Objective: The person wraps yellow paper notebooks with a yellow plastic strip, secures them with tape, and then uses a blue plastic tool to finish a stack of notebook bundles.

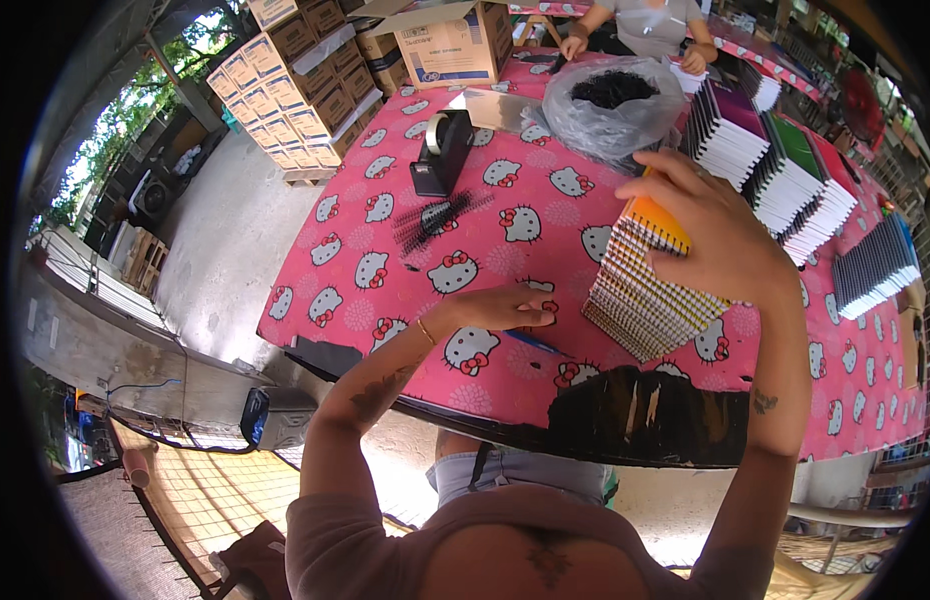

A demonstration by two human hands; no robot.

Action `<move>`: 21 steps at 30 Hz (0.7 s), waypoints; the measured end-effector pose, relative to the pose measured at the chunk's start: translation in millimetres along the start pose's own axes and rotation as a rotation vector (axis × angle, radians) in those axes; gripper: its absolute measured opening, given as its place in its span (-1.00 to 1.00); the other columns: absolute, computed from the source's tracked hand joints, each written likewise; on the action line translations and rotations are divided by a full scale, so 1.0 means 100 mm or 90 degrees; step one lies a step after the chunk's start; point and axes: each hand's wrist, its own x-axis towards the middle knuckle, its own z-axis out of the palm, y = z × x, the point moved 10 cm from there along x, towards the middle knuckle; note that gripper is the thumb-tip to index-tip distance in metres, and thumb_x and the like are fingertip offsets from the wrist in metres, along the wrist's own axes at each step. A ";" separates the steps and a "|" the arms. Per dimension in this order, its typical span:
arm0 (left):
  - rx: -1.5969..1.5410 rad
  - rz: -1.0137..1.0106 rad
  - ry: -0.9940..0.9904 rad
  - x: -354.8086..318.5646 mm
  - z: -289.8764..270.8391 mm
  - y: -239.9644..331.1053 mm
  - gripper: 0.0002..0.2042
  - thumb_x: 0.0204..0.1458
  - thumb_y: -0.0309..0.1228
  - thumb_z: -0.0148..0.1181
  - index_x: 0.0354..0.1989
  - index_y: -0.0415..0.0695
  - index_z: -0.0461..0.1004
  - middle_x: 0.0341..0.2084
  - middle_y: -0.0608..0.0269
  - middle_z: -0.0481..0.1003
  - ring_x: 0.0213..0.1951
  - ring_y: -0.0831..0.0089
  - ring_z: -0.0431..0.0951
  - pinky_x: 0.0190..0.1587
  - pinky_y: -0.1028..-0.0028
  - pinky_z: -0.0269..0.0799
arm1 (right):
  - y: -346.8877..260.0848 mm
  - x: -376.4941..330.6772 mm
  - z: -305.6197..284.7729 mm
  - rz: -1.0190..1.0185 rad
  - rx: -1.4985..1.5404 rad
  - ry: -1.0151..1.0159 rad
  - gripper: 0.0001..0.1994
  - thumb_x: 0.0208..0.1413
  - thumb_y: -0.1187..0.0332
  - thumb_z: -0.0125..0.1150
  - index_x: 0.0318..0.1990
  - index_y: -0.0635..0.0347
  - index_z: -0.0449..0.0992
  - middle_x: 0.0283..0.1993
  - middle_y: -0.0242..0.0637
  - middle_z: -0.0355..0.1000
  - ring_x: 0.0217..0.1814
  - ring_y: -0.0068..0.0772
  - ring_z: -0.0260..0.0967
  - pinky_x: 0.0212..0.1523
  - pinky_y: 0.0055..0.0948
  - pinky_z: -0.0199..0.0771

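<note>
My right hand point(720, 225) reaches over the top of a tall stack of spiral notebooks point(650, 290). Its thumb and fingers curve around the top spiral notebook point(657, 222), which has a yellow-orange cover; part of that cover is hidden under the palm. Palm down, my left hand point(507, 308) is low over the pink table, left of the stack, with its fingers stretched out and nothing in them. Just below those fingers lies a blue pen point(533, 343). Loose black plastic binding coils point(440, 222) are farther off to the left.
A black tape dispenser point(445, 155) stands beyond the coils. A clear plastic bag point(575, 115) holds more black coils. Purple, green and red notebook stacks point(775, 165) and a dark-covered stack point(877, 268) line the right. Across the table sits another person point(653, 25). Cartons point(305, 90) rise at far left.
</note>
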 end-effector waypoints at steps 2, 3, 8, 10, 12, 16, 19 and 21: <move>0.044 0.008 -0.040 -0.01 -0.14 0.02 -0.41 0.20 0.00 0.11 0.26 -0.17 0.34 0.07 -0.06 0.43 0.13 0.10 0.43 0.15 0.26 0.37 | 0.02 -0.04 0.00 -0.004 -0.017 0.010 -0.44 -0.13 0.32 0.31 0.14 0.02 0.39 0.30 -0.12 0.21 0.35 0.03 0.18 0.30 -0.09 0.21; 0.128 0.046 0.101 -0.01 -0.41 -0.12 -0.41 0.15 -0.05 0.18 0.24 -0.21 0.34 0.08 -0.08 0.41 0.15 0.05 0.41 0.16 0.25 0.36 | -0.02 -0.04 -0.03 -0.012 -0.022 0.017 -0.44 -0.13 0.31 0.31 0.14 0.02 0.39 0.30 -0.12 0.21 0.36 0.03 0.17 0.30 -0.08 0.21; 0.541 -0.210 0.617 -0.48 -1.74 -1.06 -0.38 -0.01 -0.15 0.22 0.21 -0.22 0.32 0.10 -0.05 0.37 0.16 -0.01 0.34 0.24 0.01 0.22 | -0.02 0.01 0.02 -0.011 -0.028 0.007 -0.45 -0.11 0.30 0.31 0.14 0.00 0.39 0.32 -0.11 0.18 0.40 0.05 0.12 0.29 -0.01 0.20; 0.487 -0.257 0.595 -0.58 -1.91 -1.58 -0.38 -0.02 -0.12 0.20 0.20 -0.22 0.30 0.08 -0.06 0.36 0.17 -0.01 0.32 0.23 -0.09 0.17 | -0.08 0.05 0.00 -0.026 -0.027 0.005 -0.45 -0.10 0.30 0.31 0.14 0.00 0.39 0.33 -0.11 0.17 0.40 0.07 0.11 0.29 0.00 0.20; 0.510 -0.282 0.526 -0.44 -1.94 -1.57 -0.46 0.03 -0.14 0.15 0.12 -0.21 0.30 -0.03 -0.07 0.41 0.13 -0.03 0.37 0.13 -0.06 0.29 | -0.08 0.04 -0.01 -0.026 -0.042 -0.001 -0.45 -0.10 0.29 0.31 0.15 -0.01 0.39 0.34 -0.12 0.17 0.40 0.08 0.11 0.29 0.01 0.20; 0.533 -0.118 0.394 0.12 -1.68 -1.34 -0.69 0.11 -0.30 0.06 -0.07 -0.24 0.31 -0.26 -0.18 0.49 -0.23 -0.18 0.58 -0.21 0.01 0.50 | -0.08 0.02 -0.02 -0.020 -0.075 0.000 -0.44 -0.11 0.27 0.33 0.14 -0.02 0.40 0.33 -0.12 0.17 0.40 0.10 0.11 0.27 0.03 0.21; 0.361 0.004 0.586 0.37 -2.17 -0.87 -0.72 0.14 -0.32 0.03 -0.12 -0.28 0.27 -0.38 -0.30 0.49 -0.33 -0.22 0.58 -0.25 -0.06 0.47 | -0.08 0.04 -0.02 -0.020 -0.065 -0.014 -0.44 -0.12 0.25 0.34 0.14 -0.03 0.41 0.32 -0.11 0.17 0.39 0.08 0.12 0.26 0.02 0.22; 0.091 0.032 0.641 0.58 -2.68 -0.68 -0.69 0.20 -0.33 -0.05 -0.08 -0.38 0.34 -0.45 -0.16 0.49 -0.50 0.07 0.56 -0.35 0.16 0.44 | -0.06 0.08 0.00 -0.015 -0.056 -0.021 -0.45 -0.11 0.23 0.34 0.13 -0.04 0.42 0.31 -0.11 0.17 0.39 0.09 0.11 0.24 0.03 0.23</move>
